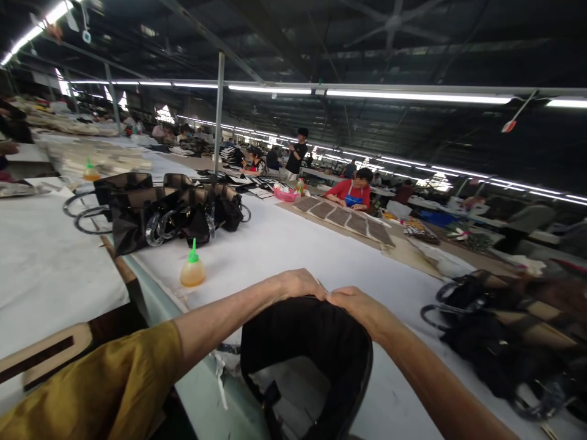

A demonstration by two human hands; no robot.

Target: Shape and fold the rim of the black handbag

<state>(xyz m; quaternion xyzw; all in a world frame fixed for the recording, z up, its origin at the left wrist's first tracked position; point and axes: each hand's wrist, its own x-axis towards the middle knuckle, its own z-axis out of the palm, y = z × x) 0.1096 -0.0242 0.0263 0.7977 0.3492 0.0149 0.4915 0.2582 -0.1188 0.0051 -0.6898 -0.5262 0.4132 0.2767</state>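
Observation:
A black handbag (305, 327) stands in front of me at the table edge, its opening facing me and its inside showing dark. At the middle of its far rim, my left hand (300, 284) is closed on the edge with bent fingers. Close beside it, my right hand (358, 305) pinches the same rim, and the two hands nearly touch. Most fingertips are hidden behind the rim. A small strap with a metal fitting hangs at the bag's near side.
A squeeze bottle (192, 270) with a green nozzle stands left on the white table (279, 244). Several black handbags (147, 211) cluster behind it; more bags (495, 342) lie at right. A person in red (360, 192) works across the table near striped brown pieces (342, 219).

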